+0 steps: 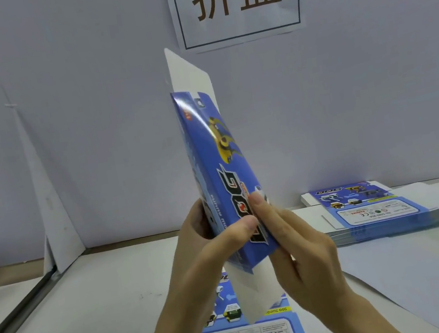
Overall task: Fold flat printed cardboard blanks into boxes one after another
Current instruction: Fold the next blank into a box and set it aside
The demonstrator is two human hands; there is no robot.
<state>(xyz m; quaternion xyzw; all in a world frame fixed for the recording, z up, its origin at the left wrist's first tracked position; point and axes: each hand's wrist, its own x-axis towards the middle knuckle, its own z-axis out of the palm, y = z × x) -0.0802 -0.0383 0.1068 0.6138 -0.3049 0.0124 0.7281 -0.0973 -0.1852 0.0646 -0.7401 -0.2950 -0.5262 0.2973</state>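
Holding the blank upright above the tabletop, the left hand is pinching one lower edge and the right hand the other, probably to squeeze it open. The stack is lying flat at right, within reach for the next.

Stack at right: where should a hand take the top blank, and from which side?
Probably pinch the top blank at its near edge, reaching in from the front: the stack lies flat, so only edges give a hold, and that one is closest.
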